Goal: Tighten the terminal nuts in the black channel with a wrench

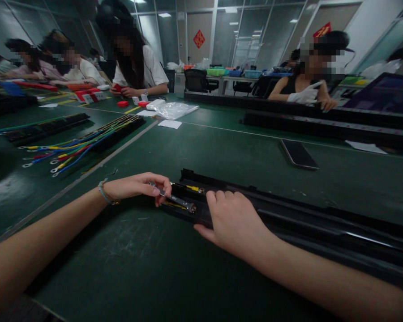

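Note:
Between thumb and fingers, my left hand [151, 185] grips a metal wrench [177, 202], whose ring end sits around a small bolt [193, 208] near the end of a long black channel-shaped housing [289, 203]. A yellow-sleeved cable lug [193, 188] lies inside the housing, close to a second bolt [201, 191]. My right hand [235, 217] is wrapped over the housing just right of the bolts, thumb on the near side and fingers across the top. Its fingertips are partly hidden behind the far wall.
A phone [298, 154] lies beyond the housing. Coloured cables with ring lugs [70, 156] rest at the left, by a black strip. Further back are a clear plastic bag [174, 109], red parts [90, 95] and more black housings [322, 123]. Several people sit around the table.

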Motion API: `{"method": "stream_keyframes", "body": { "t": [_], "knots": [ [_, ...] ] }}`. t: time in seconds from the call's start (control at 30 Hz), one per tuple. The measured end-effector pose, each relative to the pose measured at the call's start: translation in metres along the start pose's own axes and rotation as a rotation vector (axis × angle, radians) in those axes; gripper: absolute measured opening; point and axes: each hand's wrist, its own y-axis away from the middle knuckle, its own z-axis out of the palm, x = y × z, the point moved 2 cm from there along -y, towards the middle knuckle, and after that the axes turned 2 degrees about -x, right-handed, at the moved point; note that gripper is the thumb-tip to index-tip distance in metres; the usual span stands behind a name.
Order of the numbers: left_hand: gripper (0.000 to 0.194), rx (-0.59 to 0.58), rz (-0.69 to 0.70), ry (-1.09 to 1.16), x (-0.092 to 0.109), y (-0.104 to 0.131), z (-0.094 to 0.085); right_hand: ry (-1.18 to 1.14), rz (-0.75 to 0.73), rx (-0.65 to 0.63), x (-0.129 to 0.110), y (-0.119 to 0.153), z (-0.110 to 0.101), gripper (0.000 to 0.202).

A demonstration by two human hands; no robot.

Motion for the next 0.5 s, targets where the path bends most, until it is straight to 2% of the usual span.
{"method": "stream_keyframes", "body": {
  "t": [0.5],
  "knots": [
    [0.019,0.018,-0.010,-0.035,-0.0002,-0.0002,-0.0002,-0.013,0.003,0.012,0.0002,0.0009,0.0001,0.049]
  ]
}}
